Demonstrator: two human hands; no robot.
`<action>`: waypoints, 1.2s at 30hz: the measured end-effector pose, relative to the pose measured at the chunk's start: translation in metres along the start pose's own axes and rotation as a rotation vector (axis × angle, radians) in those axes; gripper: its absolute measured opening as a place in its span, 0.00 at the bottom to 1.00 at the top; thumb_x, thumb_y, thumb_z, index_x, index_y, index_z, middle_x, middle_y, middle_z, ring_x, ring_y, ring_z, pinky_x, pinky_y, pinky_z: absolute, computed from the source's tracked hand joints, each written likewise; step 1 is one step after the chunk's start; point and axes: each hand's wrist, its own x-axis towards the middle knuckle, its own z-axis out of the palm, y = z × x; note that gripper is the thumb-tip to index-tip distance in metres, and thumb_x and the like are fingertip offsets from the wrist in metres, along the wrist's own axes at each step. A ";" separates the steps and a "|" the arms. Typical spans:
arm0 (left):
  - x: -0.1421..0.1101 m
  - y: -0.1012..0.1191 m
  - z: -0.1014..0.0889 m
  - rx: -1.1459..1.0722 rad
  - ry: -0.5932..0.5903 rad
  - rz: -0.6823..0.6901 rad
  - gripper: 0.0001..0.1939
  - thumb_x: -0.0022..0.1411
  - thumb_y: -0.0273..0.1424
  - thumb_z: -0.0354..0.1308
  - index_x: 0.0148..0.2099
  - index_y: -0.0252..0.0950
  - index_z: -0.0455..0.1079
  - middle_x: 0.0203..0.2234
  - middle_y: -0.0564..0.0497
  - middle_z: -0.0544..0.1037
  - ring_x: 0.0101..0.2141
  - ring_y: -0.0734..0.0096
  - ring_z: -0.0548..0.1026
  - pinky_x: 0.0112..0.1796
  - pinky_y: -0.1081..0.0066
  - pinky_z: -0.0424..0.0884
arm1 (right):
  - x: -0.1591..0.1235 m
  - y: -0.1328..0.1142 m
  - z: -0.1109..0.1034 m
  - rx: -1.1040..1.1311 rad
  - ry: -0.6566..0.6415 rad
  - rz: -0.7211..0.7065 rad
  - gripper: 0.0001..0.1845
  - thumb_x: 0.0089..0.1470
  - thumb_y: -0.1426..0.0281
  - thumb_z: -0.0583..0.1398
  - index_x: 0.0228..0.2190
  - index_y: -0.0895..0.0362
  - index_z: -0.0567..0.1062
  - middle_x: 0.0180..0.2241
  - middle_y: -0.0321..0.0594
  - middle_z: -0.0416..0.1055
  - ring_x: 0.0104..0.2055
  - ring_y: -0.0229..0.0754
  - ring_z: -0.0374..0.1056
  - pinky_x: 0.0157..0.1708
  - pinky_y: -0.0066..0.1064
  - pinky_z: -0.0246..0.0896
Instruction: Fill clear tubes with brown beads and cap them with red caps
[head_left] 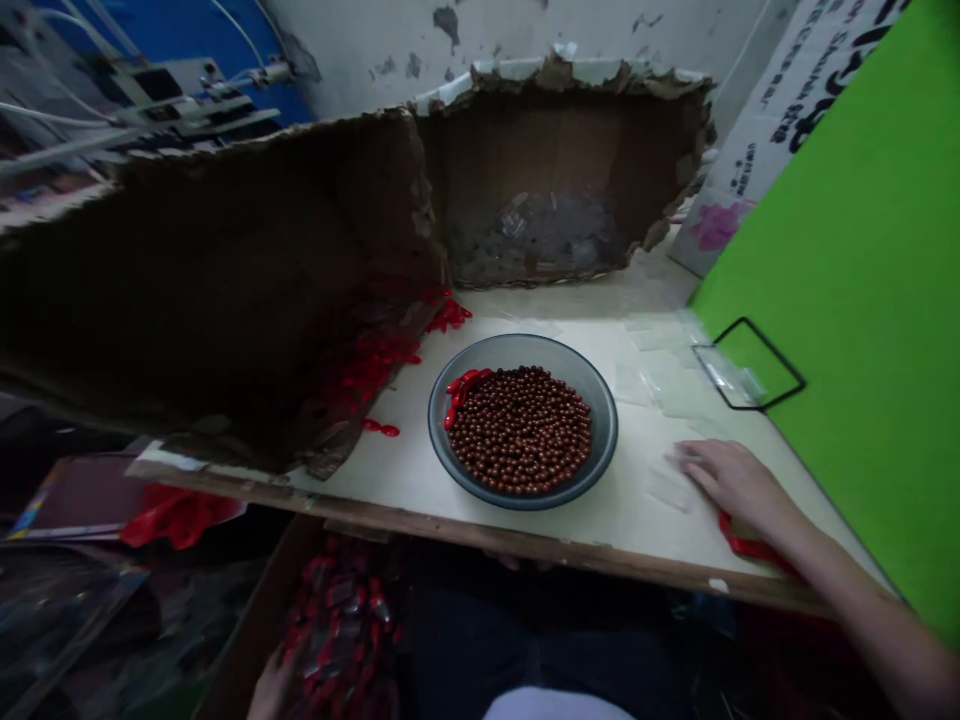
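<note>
My right hand (pixel 727 478) is over the right side of the white tabletop, fingers stretched to the left with nothing visible in them. A small clear plastic piece (pixel 667 490) lies just beside its fingertips, and a red object (pixel 742 540) is partly hidden under the wrist. Below the table's edge, my left hand (pixel 271 688) is at a box full of small clear packs with red parts (pixel 345 610). Its fingers are dim and blurred. Between the hands, a grey bowl (pixel 523 345) holds many brown beads (pixel 521 435) and several red pieces (pixel 466 382) at its left rim.
Torn cardboard boxes stand at the back, one (pixel 360 220) with red pieces (pixel 367 365), another (pixel 637 150) with clear plastic bits. A green panel (pixel 847 300) with a black wire loop (pixel 780 362) bounds the right side. Clear plastic pieces (pixel 660 385) lie near it.
</note>
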 end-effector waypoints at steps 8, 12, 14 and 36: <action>-0.028 0.142 -0.044 -0.540 0.313 0.211 0.21 0.58 0.40 0.54 0.51 0.36 0.69 0.43 0.43 0.77 0.44 0.57 0.75 0.48 0.60 0.69 | 0.042 -0.116 -0.062 0.268 0.101 -0.080 0.19 0.53 0.52 0.59 0.41 0.51 0.74 0.38 0.46 0.75 0.32 0.48 0.71 0.30 0.38 0.65; -0.061 0.265 -0.060 -0.842 0.269 0.515 0.16 0.62 0.36 0.54 0.50 0.35 0.69 0.40 0.46 0.76 0.40 0.66 0.74 0.44 0.67 0.70 | 0.099 -0.175 -0.043 0.173 -0.062 -0.466 0.11 0.55 0.64 0.59 0.39 0.54 0.75 0.36 0.43 0.74 0.34 0.44 0.69 0.34 0.34 0.64; -0.077 0.316 -0.057 -0.892 0.164 0.694 0.13 0.63 0.32 0.53 0.49 0.36 0.70 0.39 0.46 0.75 0.39 0.69 0.74 0.43 0.69 0.69 | 0.127 -0.192 -0.024 -0.027 -0.082 -0.570 0.07 0.55 0.72 0.57 0.36 0.57 0.73 0.34 0.44 0.72 0.34 0.43 0.69 0.33 0.32 0.62; -0.075 0.377 -0.016 -1.043 -0.174 0.676 0.16 0.62 0.24 0.48 0.50 0.35 0.70 0.44 0.44 0.75 0.46 0.66 0.73 0.50 0.64 0.67 | 0.137 -0.228 0.003 0.480 -0.519 -0.607 0.10 0.47 0.69 0.64 0.35 0.57 0.77 0.34 0.39 0.75 0.36 0.43 0.70 0.39 0.35 0.65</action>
